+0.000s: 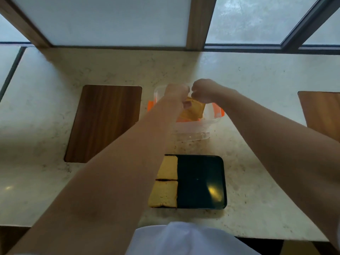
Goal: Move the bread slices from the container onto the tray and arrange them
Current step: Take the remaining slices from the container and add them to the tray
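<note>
A clear plastic container (193, 126) with orange clips stands at the middle of the counter. My left hand (175, 94) and my right hand (206, 91) are both over it, fingers closed on the top edge of a yellow bread slice (193, 112) that hangs tilted inside the container. Nearer to me lies a dark square tray (201, 181). Two yellow bread slices, one behind (168, 168) and one in front (164, 194), lie flat on its left side, one edge touching. My left forearm hides the tray's left rim.
A dark wooden board (103, 122) is set into the pale stone counter (266, 172) at the left, and a lighter wooden board (322, 115) at the right edge. Frosted windows with wooden frames run along the back. A white garment (184, 240) shows at the bottom.
</note>
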Motion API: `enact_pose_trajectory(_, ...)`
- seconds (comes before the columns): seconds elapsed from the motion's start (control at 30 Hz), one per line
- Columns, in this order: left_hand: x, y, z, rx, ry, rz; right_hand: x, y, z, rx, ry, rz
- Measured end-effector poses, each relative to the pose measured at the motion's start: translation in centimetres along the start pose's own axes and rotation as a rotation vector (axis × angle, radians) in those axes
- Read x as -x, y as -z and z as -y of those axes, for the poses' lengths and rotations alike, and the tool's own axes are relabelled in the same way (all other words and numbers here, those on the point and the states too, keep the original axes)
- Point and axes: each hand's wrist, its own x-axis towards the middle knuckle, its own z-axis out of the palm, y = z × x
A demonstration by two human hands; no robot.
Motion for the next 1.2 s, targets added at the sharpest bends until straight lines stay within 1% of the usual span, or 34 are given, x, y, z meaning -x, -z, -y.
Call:
enact_pose_trajectory(0.07, -1.3, -0.6, 0.1, 0.058, 0.125, 0.028, -0.8, -1.1, 0.0, 0.096, 0.032, 0.041)
enact_pose_trajectory(0.13, -2.3, -0.7, 0.7, 0.096, 0.229, 0.036, -1.3, -2.6, -0.4, 0.133, 0.058, 0.05)
enact_pose_trajectory(0.23, -3.3, -0.6, 2.0, 0.175, 0.316, 0.021, -1.6, -4.6, -0.8, 0.153, 0.107, -0.009)
enact_pose_trajectory(0.3, -3.6, -0.8, 2.8, 0.23, 0.345, 0.016, -2.1, -5.3, -1.0, 0.161, 0.115, -0.064)
enact_pose_trajectory(0.37, -3.8, -1.2, 3.3, 0.22, 0.327, -0.003, -2.5, -5.6, -1.1, 0.22, 0.126, -0.056)
enact_pose_trajectory(0.43, -4.2, -1.7, 3.7, 0.124, 0.292, -0.014, -2.6, -5.4, -0.9, 0.283, 0.112, 0.01)
enact_pose_trajectory(0.47, -4.5, -1.8, 3.9, 0.051, 0.273, -0.014, -2.7, -5.3, -0.8, 0.271, 0.092, 0.051)
enact_pose_trajectory(0.57, -4.8, -1.5, 4.4, -0.127, 0.262, -0.053, -2.9, -4.4, -0.2, 0.16, 0.037, 0.202)
enact_pose_trajectory(0.67, -4.9, -0.9, 4.8, -0.192, 0.227, -0.077, -2.8, -4.0, -0.3, 0.055, 0.067, 0.325)
enact_pose_trajectory(0.77, -4.9, -0.3, 5.3, -0.302, 0.186, -0.051, -2.8, -4.3, -0.6, -0.135, 0.051, 0.444)
enact_pose_trajectory(0.87, -4.6, 0.3, 5.3, -0.428, 0.148, -0.034, -2.8, -4.9, -0.9, -0.204, 0.027, 0.429)
enact_pose_trajectory(1.0, -4.5, 0.4, 5.1, -0.465, 0.157, 0.01, -2.6, -5.5, -1.0, -0.253, 0.026, 0.468)
enact_pose_trajectory(1.1, -4.2, 0.4, 4.9, -0.496, 0.167, 0.084, -2.2, -5.4, -1.1, -0.162, 0.045, 0.42)
enact_pose_trajectory(1.2, -4.3, 0.3, 5.1, -0.498, 0.134, 0.084, -1.8, -5.1, -1.0, -0.127, 0.036, 0.382)
